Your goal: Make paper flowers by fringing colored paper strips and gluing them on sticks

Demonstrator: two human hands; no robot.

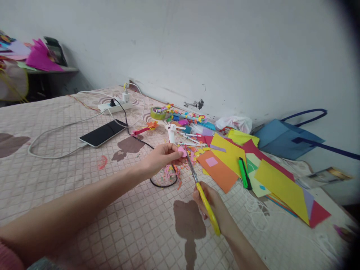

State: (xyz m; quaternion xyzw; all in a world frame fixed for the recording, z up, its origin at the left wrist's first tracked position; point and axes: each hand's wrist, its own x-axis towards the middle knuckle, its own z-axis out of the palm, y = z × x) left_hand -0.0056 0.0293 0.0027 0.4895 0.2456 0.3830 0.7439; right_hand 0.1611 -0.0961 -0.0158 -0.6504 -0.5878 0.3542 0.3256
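Observation:
Between thumb and fingers, my left hand (163, 156) pinches a small piece of pink paper (182, 151). My right hand (210, 200) is wrapped round the yellow handles of a pair of scissors (206, 204), whose blades point up and away from me. The blade tips reach the right edge of the pink paper; whether they touch it I cannot tell. Just beyond my left hand stands a white hot glue gun (171, 133). Paper scraps (172, 173) and a looped black cord lie below and beside the hands.
To the right lie coloured paper sheets (284, 189), a green box cutter (244, 173), white string (255, 210) and a blue bag (287, 138). On the left are a tablet-like device (103, 133) and a power strip (115, 107) with cables. Green tape (158, 113) sits near the wall.

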